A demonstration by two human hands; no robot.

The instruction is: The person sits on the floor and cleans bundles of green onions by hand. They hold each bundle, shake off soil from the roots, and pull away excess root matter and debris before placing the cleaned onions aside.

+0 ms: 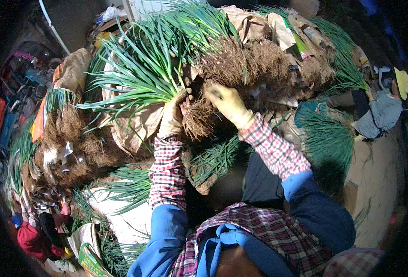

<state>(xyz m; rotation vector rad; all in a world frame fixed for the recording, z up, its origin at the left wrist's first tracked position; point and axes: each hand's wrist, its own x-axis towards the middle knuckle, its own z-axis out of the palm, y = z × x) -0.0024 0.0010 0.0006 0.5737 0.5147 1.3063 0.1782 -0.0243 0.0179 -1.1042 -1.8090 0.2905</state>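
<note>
My left hand (172,112), in a pale yellow glove, grips a bunch of green onions (155,81) near its base. The long leaves fan out up and to the left, while the brown roots (197,119) hang to the right of my fingers. My right hand (228,102), gloved the same way, is raised just right of those roots with its fingers bent. Whether it pinches anything is unclear. Behind both hands lies a long heap of green onions (204,26), its matted brown roots (245,62) facing me.
Brown sacking (138,128) lies under the held bunch. Loose leaves (217,159) and a white sheet (121,211) are nearer my body. At the right, a person in a yellow hat (402,83) is beside a bunch of green onions (323,142); another in red (32,242) is at lower left.
</note>
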